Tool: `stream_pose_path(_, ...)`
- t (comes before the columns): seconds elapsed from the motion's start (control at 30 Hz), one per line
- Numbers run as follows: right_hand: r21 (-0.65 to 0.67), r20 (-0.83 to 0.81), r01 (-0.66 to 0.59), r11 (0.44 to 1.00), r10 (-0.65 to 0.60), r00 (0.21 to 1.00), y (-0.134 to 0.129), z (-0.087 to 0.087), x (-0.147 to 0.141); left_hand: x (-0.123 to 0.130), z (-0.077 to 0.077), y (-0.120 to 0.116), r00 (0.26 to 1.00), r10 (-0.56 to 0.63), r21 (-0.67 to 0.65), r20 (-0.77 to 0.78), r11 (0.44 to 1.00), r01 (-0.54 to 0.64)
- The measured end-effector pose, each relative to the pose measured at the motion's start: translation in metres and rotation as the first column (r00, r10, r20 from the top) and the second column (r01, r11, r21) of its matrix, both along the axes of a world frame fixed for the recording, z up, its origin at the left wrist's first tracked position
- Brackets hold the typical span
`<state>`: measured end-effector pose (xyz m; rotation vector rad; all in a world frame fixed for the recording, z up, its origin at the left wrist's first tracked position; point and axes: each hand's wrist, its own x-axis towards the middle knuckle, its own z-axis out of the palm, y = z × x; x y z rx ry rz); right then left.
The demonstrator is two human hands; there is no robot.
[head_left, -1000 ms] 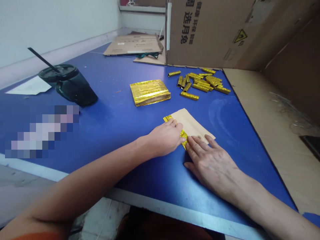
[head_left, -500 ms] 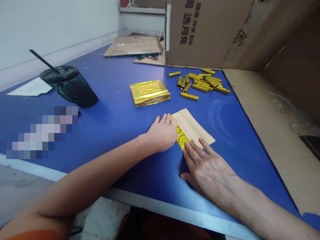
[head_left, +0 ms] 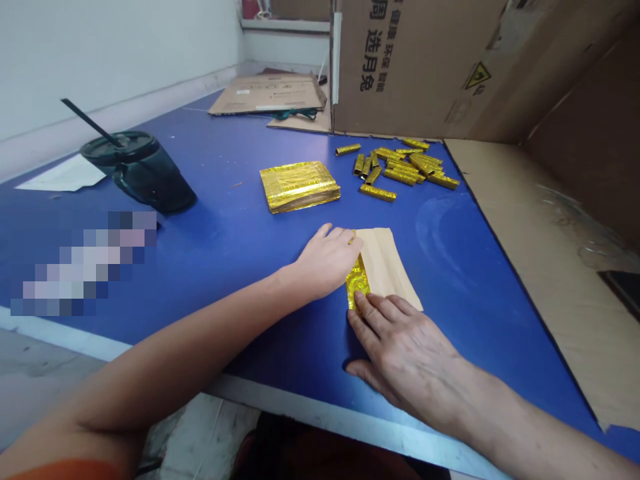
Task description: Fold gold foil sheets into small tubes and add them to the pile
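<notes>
A tan paper sheet lies on the blue table, with a shiny gold strip along its left edge. My left hand rests on the upper end of the strip, its fingers curled together over the edge; whether they pinch the paper is hidden. At the lower end my right hand lies open, fingertips pressing on the gold strip and the paper's bottom edge, thumb apart on the table. Beyond my left hand sits a stack of gold-and-tan papers.
Several small gold rolls lie at the back right, before a large cardboard box. A dark lidded cup with a straw stands at the left, beside a white paper. Flat cardboard lies at the back.
The paper sheet has turned clockwise, its gold strip now more upright. My right hand has shifted slightly left and down with it; my left hand has moved a little.
</notes>
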<state>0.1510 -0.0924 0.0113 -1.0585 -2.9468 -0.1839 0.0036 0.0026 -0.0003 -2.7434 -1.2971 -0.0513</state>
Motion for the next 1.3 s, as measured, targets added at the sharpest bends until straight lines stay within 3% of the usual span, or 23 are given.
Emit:
stream_pose_path(0.17, -0.084, -0.084, -0.019, 0.996, 0.012, 0.996, 0.002, 0.003, 0.001, 0.005, -0.003, -0.006, 1.0, 0.005, -0.102, 0.02, 0.995, -0.003)
stream_pose_path(0.27, -0.166, -0.251, -0.052, 0.985, 0.008, 0.968, 0.006, 0.004, 0.005, 0.006, -0.007, -0.007, 0.998, -0.064, -0.23, 0.017, 0.971, 0.066)
stream_pose_path(0.33, -0.19, -0.416, -0.045, 0.981, -0.039, 0.908, 0.013, 0.003, 0.012, 0.006, -0.008, -0.008, 0.992, -0.127, -0.304, 0.015, 0.944, 0.126)
stream_pose_path(0.4, -0.164, -0.566, 0.053, 0.985, -0.138, 0.813, 0.023, 0.001, 0.02, 0.006, -0.008, -0.009, 0.985, -0.168, -0.34, 0.022, 0.926, 0.166)
stream_pose_path(0.5, -0.167, -0.657, 0.159, 0.973, -0.23, 0.718, 0.042, -0.008, 0.033, 0.007, -0.007, -0.01, 0.979, -0.2, -0.349, 0.034, 0.916, 0.199)
stream_pose_path(0.7, -0.256, -0.403, 0.249, 0.934, -0.338, 0.851, 0.062, -0.018, 0.04, 0.008, -0.006, -0.014, 0.976, -0.215, -0.276, 0.02, 0.937, 0.213)
stream_pose_path(0.87, -0.234, -0.241, 0.297, 0.926, -0.351, 0.905, 0.059, -0.013, 0.037, 0.006, -0.002, -0.022, 0.963, -0.266, -0.09, -0.049, 0.961, 0.261)
stream_pose_path(1.1, -0.11, -0.086, 0.398, 0.911, -0.407, 0.909, 0.061, -0.008, 0.036, 0.005, 0.003, -0.025, 0.941, -0.328, -0.019, -0.084, 0.945, 0.327)
stream_pose_path(1.3, -0.117, -0.072, 0.434, 0.893, -0.444, 0.893, 0.065, -0.014, 0.036, 0.005, 0.001, -0.026, 0.94, -0.334, 0.002, -0.072, 0.942, 0.335)
